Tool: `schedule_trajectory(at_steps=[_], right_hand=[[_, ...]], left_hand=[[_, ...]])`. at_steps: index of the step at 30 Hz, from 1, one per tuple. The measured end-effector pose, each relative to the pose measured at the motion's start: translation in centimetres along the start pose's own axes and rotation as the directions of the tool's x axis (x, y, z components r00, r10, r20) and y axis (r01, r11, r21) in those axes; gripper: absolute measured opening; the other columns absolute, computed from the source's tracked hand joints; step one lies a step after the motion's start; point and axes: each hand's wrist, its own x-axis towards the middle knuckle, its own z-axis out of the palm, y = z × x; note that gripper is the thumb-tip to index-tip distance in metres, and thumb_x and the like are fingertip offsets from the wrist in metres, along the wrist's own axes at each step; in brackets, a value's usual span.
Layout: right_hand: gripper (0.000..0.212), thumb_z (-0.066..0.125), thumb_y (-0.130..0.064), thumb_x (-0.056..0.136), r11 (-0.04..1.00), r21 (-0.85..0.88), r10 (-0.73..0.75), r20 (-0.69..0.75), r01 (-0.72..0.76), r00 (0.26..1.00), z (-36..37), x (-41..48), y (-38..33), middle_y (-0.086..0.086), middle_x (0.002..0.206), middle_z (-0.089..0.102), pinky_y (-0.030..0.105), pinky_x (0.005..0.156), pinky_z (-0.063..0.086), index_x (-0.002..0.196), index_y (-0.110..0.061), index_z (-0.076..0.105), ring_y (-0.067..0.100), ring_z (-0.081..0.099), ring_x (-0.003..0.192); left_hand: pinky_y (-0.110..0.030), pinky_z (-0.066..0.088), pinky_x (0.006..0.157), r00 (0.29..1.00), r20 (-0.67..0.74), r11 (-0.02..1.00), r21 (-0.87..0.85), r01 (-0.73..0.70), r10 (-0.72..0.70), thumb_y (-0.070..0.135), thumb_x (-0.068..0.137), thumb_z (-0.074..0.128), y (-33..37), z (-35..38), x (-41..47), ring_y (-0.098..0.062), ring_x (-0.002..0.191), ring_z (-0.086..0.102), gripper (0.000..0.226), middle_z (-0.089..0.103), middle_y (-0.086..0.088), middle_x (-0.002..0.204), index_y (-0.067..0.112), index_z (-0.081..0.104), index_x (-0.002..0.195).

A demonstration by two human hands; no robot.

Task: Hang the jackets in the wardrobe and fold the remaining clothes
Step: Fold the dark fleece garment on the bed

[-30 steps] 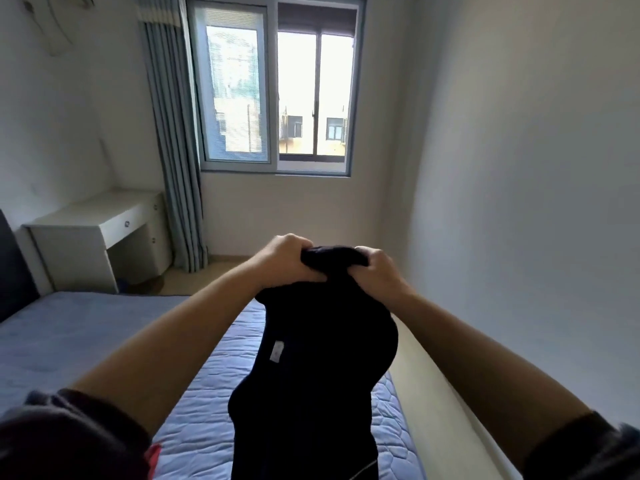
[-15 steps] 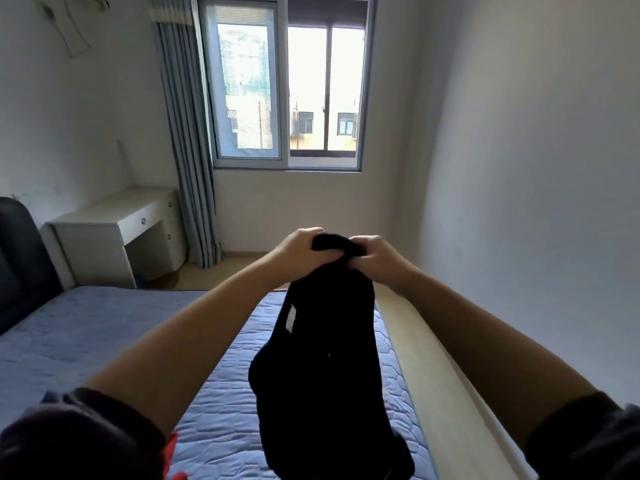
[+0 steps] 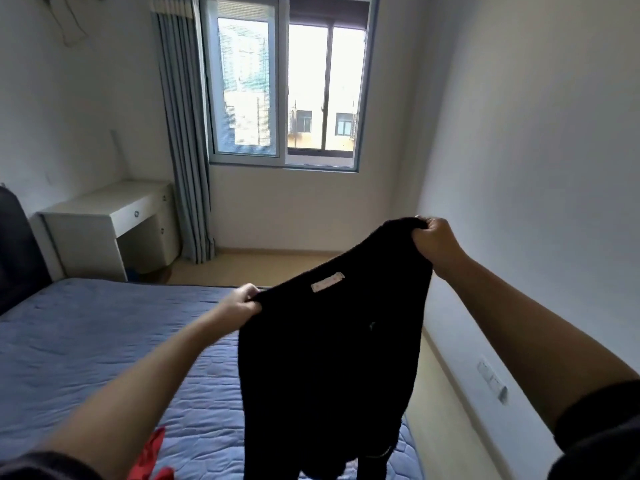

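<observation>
Black soft-fabric garment, held up in the air above the near right part of the blue quilted mattress, well off its surface. Half a second back, bunched under two fists pressed together at its top; now spread wide, with the top edge stretched on a slant, low at left and high at right. Pale sewn-in label facing the camera just under that edge.

First, left hand: lower and nearer the middle, fingers curled down and clamped on the left corner of the top edge, forearm reaching in from the near left. Then right hand: raised higher toward the far right, fist closed round the right corner, knuckles up, forearm running in from the near right. Hands well apart now, touching before.

Behind, from far left: dark headboard, white desk with a drawer, grey-blue curtain, sliding window in the far wall, white switch plate on the right wall.

Lower hem cut off by the bottom edge; kind of garment hard to tell from the black mass. Red cloth on the mattress at near left, cut off at the bottom. Left hand slightly blurred; fingertips of both hands tucked into the fabric, out of sight.
</observation>
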Motion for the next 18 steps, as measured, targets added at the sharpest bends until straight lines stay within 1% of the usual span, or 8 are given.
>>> schedule_trajectory(at_steps=[2, 4, 6, 9, 12, 14, 16, 18], right_hand=[[0.026, 0.051, 0.006, 0.077, 0.972, -0.219, -0.078, 0.026, 0.081, 0.997, -1.2, -0.2, 0.4, 0.004, 0.075, 0.066, 0.027, 0.071, 0.048, 0.076, -0.014, 0.068, 0.021, 0.061, 0.078], [0.031, 0.049, 0.008, 0.075, 0.924, -0.353, -0.124, 0.084, 0.146, 0.989, -2.0, -0.6, 0.7, -0.002, 0.064, 0.060, 0.021, 0.061, 0.042, 0.068, -0.018, 0.064, 0.016, 0.056, 0.069], [0.030, 0.045, 0.008, 0.075, 0.922, -0.342, -0.144, 0.132, 0.182, 0.981, -2.8, -0.9, 0.8, -0.001, 0.061, 0.057, 0.023, 0.058, 0.040, 0.067, -0.015, 0.062, 0.015, 0.053, 0.065], [0.021, 0.044, -0.007, 0.085, 0.930, -0.274, -0.190, 0.208, 0.244, 0.959, -3.8, -1.0, -0.2, 0.001, 0.065, 0.056, 0.026, 0.059, 0.039, 0.073, -0.012, 0.060, 0.010, 0.050, 0.061], [0.018, 0.045, -0.014, 0.092, 0.887, -0.310, -0.242, 0.319, 0.342, 0.916, -4.4, -0.9, -1.4, 0.003, 0.075, 0.060, 0.027, 0.065, 0.041, 0.082, -0.014, 0.060, 0.010, 0.054, 0.069], [0.018, 0.046, -0.015, 0.095, 0.879, -0.296, -0.278, 0.318, 0.373, 0.906, -4.7, -1.0, -1.9, -0.003, 0.079, 0.062, 0.017, 0.064, 0.041, 0.087, -0.018, 0.061, 0.002, 0.056, 0.070], [0.019, 0.048, -0.018, 0.098, 0.911, -0.236, -0.266, 0.291, 0.338, 0.919, -5.5, -1.3, -1.9, -0.011, 0.070, 0.062, 0.008, 0.056, 0.039, 0.085, -0.024, 0.062, -0.005, 0.055, 0.061], [0.023, 0.050, -0.018, 0.098, 0.964, -0.112, -0.185, 0.370, 0.241, 0.910, -6.4, -2.0, -1.5, -0.013, 0.065, 0.063, 0.008, 0.055, 0.041, 0.083, -0.025, 0.065, -0.004, 0.056, 0.058]], left_hand=[[-0.020, 0.030, 0.047, 0.997, -0.067, 0.997, -0.069, -0.042, 0.037, 0.004, 0.095, 0.051, 1.6, -2.2, 0.3, -0.013, 0.058, 0.038, 0.017, 0.044, -0.005, 0.066, 0.011, 0.052, 0.081], [-0.026, 0.036, 0.055, 0.990, -0.040, 0.991, 0.024, -0.134, 0.135, 0.019, 0.095, 0.057, 3.3, -4.4, 0.2, -0.016, 0.062, 0.045, 0.015, 0.050, -0.007, 0.069, 0.010, 0.056, 0.083], [-0.029, 0.045, 0.062, 0.977, 0.051, 0.950, 0.227, -0.214, 0.208, 0.030, 0.085, 0.070, 5.2, -6.7, -0.1, -0.015, 0.066, 0.055, 0.020, 0.060, -0.005, 0.078, 0.015, 0.058, 0.092], [-0.025, 0.055, 0.066, 0.961, 0.222, 0.830, 0.495, -0.255, 0.163, 0.035, 0.070, 0.083, 7.8, -9.7, -0.5, -0.010, 0.079, 0.062, 0.051, 0.063, 0.004, 0.092, 0.029, 0.048, 0.107], [-0.035, 0.050, 0.075, 0.954, 0.231, 0.679, 0.670, -0.299, 0.192, 0.030, 0.075, 0.079, 9.1, -11.5, -0.3, -0.015, 0.084, 0.058, 0.046, 0.059, 0.001, 0.093, 0.024, 0.045, 0.105], [-0.035, 0.047, 0.071, 0.949, 0.181, 0.685, 0.658, -0.313, 0.259, 0.026, 0.080, 0.075, 9.2, -12.5, -0.3, -0.011, 0.077, 0.057, 0.030, 0.059, -0.001, 0.084, 0.019, 0.050, 0.095], [-0.031, 0.043, 0.067, 0.940, 0.152, 0.768, 0.544, -0.338, 0.306, 0.029, 0.082, 0.072, 8.6, -13.5, -0.8, -0.006, 0.066, 0.055, 0.021, 0.060, -0.006, 0.075, 0.015, 0.058, 0.087], [-0.025, 0.044, 0.067, 0.950, 0.156, 0.864, 0.397, -0.311, 0.270, 0.048, 0.074, 0.071, 7.7, -14.2, -2.0, -0.006, 0.068, 0.057, 0.038, 0.065, -0.009, 0.076, 0.013, 0.066, 0.086]])
